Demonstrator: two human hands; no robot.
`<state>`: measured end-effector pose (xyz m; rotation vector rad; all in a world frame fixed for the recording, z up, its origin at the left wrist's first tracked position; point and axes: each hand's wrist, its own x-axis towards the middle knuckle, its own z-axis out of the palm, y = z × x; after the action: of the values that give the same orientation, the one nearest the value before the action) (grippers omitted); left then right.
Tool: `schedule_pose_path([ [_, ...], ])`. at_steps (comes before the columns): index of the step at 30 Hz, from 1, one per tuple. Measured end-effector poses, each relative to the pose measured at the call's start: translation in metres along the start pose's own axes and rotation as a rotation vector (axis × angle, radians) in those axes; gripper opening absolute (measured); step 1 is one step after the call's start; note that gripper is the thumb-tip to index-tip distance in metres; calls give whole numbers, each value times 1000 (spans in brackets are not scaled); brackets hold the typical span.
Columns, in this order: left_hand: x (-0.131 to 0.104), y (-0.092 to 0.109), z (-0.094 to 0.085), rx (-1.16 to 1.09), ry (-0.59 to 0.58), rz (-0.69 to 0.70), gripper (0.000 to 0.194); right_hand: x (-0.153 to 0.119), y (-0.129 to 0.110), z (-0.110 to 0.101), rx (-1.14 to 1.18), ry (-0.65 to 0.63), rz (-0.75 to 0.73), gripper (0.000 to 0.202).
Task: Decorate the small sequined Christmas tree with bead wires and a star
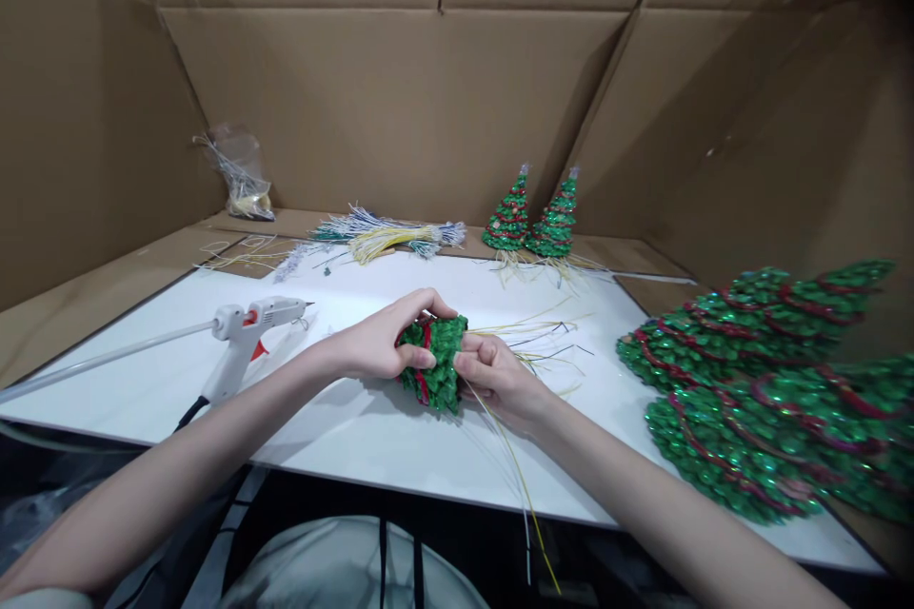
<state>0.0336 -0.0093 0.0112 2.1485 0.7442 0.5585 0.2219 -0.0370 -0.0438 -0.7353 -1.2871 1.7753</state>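
A small green Christmas tree ornament with a red garland lies on its side between my hands, low over the white board. My left hand is closed around it, thumb on the near face. At its right end, my right hand is closed, thumb and fingertips pinched where the wires come out; what exactly they pinch is partly hidden. Thin yellow, white and dark wires fan out to the right behind my right hand. A yellow wire and a white one hang over the board's front edge.
A white glue gun with a long glue stick lies at the left. Wire bundles and a plastic bag sit at the back. Two small trees stand behind; large decorated trees lie at the right. Cardboard walls surround the board.
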Motion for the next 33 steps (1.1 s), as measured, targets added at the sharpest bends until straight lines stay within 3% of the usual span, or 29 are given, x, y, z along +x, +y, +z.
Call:
schedule_pose_path([
  [8,-2,-5,-1,-50,-10,27,40,1,3,-3,-34,-11,5,45],
  [19,-6,-5,-17,-118,-162,73,50,1,2,-6,-89,1,14,45],
  [30,-4,-6,-8,-53,-68,100,50,0,1,-4,-71,44,26,49],
  [33,-4,-4,-10,-73,-108,98,51,0,1,-4,-64,43,38,48],
])
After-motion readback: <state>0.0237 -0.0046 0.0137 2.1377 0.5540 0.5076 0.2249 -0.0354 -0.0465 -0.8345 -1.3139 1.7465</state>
